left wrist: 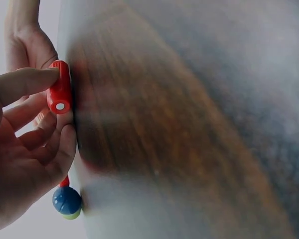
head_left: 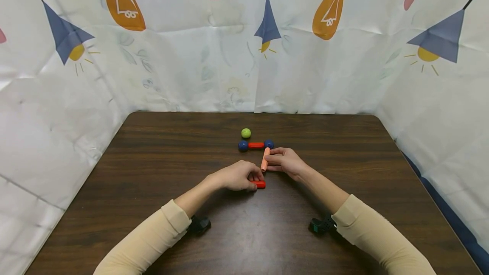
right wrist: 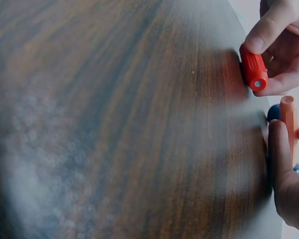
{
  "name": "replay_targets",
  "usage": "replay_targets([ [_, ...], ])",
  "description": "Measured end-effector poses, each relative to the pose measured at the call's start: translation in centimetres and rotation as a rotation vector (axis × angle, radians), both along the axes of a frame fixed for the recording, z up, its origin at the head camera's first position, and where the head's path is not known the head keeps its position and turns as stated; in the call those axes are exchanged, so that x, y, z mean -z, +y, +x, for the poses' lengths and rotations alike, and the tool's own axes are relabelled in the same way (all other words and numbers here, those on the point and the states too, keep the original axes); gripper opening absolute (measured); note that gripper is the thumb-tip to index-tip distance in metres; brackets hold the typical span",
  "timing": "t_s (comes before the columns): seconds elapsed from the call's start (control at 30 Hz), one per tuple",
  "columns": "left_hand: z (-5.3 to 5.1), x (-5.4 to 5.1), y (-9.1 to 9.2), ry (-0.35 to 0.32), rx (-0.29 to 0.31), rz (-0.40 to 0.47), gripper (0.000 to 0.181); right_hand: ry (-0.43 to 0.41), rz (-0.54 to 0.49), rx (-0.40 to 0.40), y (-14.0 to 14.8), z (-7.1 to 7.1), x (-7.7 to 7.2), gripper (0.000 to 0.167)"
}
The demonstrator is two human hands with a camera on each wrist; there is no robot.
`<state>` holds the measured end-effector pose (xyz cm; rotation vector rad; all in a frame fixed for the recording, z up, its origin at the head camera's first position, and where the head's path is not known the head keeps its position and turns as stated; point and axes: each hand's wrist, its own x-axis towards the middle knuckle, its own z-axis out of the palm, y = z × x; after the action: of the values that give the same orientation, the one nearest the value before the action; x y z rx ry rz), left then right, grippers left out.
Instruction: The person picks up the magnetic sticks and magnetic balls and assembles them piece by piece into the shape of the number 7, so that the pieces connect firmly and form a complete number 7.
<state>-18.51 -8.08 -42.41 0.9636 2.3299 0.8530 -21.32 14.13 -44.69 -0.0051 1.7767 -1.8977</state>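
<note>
My left hand (head_left: 238, 176) pinches a short red magnetic rod (head_left: 260, 184) between thumb and fingers, low over the table. A pale magnet tip shows on the rod's end in both wrist views. My right hand (head_left: 286, 163) grips an orange magnetic rod (head_left: 265, 159), whose far end meets or nearly meets a blue ball (head_left: 269, 144); contact is unclear. That ball, another red rod (head_left: 256, 145) and a second blue ball (head_left: 243, 145) form a straight line just beyond the hands. Behind this line sits a yellow-green ball (head_left: 246, 133).
The dark wood-grain table (head_left: 160, 152) extends around both hands. A white printed curtain (head_left: 183, 71) hangs along its far edge and sides. Dark wrist devices, one of them a black device (head_left: 200, 225), sit under the forearms.
</note>
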Motion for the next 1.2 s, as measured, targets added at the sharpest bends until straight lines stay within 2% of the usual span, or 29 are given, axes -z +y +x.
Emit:
replay_targets([
  [0.23, 0.13, 0.07, 0.02, -0.043, -0.012, 0.035, 0.02, 0.002, 0.009, 0.006, -0.04, -0.03, 0.04, 0.05],
  [0.47, 0.06, 0.32, 0.04, -0.108, -0.049, 0.077, 0.02, 0.002, 0.013, 0.008, -0.01, -0.05, 0.12, 0.051],
  [0.67, 0.0, 0.36, -0.01, -0.134, -0.061, 0.08, 0.018, 0.004, 0.009, 0.005, 0.08, 0.02, 0.13, 0.05],
  [1.2, 0.46, -0.03, -0.23, -0.128, -0.073, 0.074, 0.018, 0.006, 0.01, 0.007, 0.0, 0.0, 0.14, 0.05],
])
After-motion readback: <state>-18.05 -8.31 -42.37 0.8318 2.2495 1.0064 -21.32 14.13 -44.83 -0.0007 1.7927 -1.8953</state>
